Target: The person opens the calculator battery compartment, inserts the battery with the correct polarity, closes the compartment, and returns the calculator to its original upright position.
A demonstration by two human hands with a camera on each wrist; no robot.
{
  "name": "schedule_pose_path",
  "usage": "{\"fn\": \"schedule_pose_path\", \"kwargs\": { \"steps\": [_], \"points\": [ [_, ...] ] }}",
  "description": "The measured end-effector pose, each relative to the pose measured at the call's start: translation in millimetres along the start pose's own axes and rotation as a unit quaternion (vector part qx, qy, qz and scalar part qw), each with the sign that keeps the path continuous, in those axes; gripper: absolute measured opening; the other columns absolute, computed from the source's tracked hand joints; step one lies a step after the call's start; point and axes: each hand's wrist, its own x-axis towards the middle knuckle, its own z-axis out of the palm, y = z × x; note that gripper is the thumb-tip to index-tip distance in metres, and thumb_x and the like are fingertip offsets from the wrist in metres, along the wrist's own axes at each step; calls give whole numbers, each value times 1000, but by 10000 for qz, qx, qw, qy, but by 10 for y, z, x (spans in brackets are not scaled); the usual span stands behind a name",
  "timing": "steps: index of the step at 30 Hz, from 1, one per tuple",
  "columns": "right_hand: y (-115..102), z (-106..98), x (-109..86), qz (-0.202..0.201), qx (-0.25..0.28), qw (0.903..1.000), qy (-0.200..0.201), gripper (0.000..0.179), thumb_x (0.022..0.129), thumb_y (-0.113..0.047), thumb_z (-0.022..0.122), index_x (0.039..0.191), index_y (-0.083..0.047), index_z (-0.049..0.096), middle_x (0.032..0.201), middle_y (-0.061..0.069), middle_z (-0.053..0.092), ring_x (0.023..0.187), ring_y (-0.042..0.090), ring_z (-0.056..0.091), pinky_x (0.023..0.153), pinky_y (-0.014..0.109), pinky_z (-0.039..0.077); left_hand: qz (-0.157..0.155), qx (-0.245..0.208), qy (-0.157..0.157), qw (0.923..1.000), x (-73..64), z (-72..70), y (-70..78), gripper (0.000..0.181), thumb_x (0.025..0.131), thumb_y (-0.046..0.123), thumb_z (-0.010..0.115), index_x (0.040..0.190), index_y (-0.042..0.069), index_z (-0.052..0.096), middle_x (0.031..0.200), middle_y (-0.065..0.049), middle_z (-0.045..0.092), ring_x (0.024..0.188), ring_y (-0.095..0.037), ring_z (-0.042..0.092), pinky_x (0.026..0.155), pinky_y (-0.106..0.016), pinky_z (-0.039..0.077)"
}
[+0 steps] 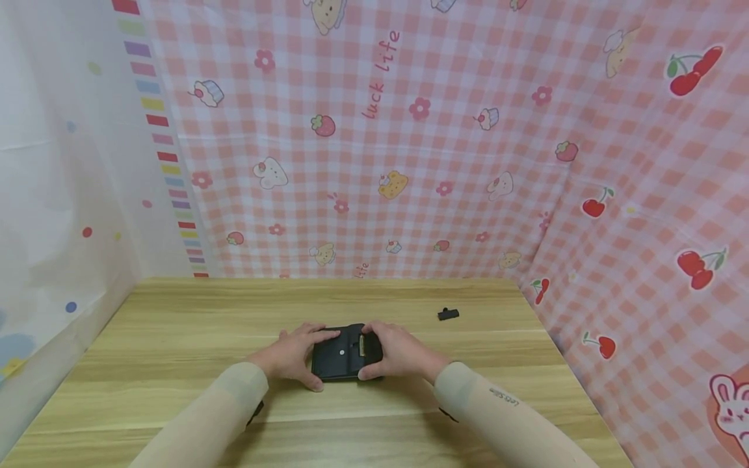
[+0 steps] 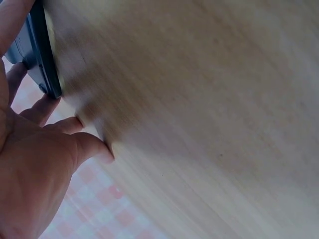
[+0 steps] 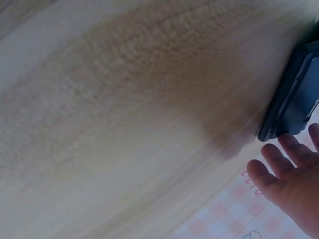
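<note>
A flat black device (image 1: pixel 335 356) lies at the middle of the table with an open slot (image 1: pixel 361 346) showing in its upper face. A brassy strip shows inside the slot. My left hand (image 1: pixel 294 356) holds the left end, with fingers over the far edge and thumb at the near corner. Around the right end, my right hand (image 1: pixel 400 351) grips with index finger at the far side and thumb at the near side. Only the device's side (image 2: pixel 44 55) and some fingers show in the left wrist view. In the right wrist view, fingertips touch the device's corner (image 3: pixel 286 119).
A small black piece with a tab (image 1: pixel 448 314) lies on the wooden table (image 1: pixel 234 312), toward the back right. Pink checked cloth (image 1: pixel 363 162) hangs behind the table and along its right side; white cloth (image 1: pixel 58 195) hangs at the left.
</note>
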Motion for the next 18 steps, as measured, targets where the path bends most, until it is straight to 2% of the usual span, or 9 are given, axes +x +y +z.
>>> {"fn": "schedule_pose_path", "kwargs": {
  "steps": [6,18],
  "points": [
    [29,13,7,-42,4,10000,18,89,83,-58,89,151,-14,53,148,8,63,136,25,60,115,47,50,25,-123,-8,9999,-12,-9,21,108,71,33,102,163,26,47,173,-21,33,160,-45,29,119,-88,9],
    [43,19,-9,-64,56,10000,-27,91,84,-58,87,155,-15,50,152,8,61,138,25,59,117,48,49,-63,-128,-10,9999,-15,-7,22,107,71,33,102,162,28,47,173,-19,33,161,-44,28,121,-86,9]
  ]
}}
